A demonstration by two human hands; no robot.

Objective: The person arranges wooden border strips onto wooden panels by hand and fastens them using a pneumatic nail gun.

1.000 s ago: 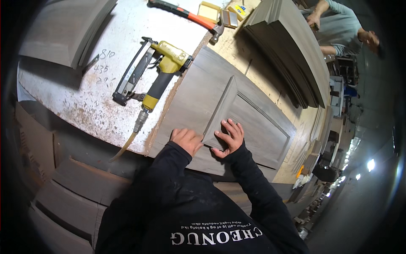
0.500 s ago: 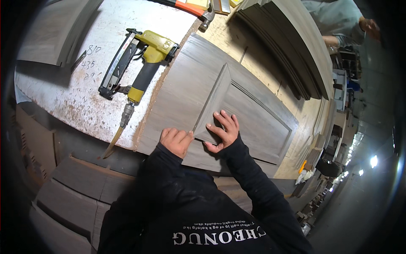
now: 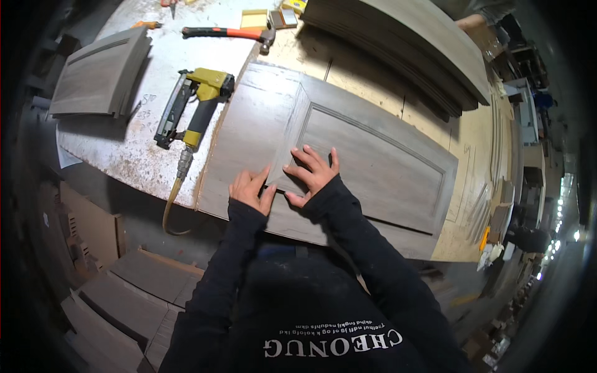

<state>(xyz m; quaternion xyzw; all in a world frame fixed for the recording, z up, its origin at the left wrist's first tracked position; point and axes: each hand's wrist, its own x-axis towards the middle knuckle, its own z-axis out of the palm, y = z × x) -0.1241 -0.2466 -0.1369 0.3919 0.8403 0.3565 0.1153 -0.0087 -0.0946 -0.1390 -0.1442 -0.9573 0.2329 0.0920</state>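
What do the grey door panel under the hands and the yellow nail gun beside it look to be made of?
The door panel looks like wood or board with a matte grey woodgrain finish: streaky grain lines, routed inner frame. It could be foil or veneer. The nail gun has a glossy yellow body, probably painted metal or plastic, and a dark metal magazine.

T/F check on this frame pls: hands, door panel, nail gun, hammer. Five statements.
1. Both hands, left hand and right hand, rest on the grey door panel. True.
2. The right hand grips the yellow nail gun. False: it lies untouched on the workbench, left of the panel.
3. The hammer lies at the bench's far side. True.
4. The panel stands upright. False: it lies flat.
5. A hose hangs from the nail gun. True.
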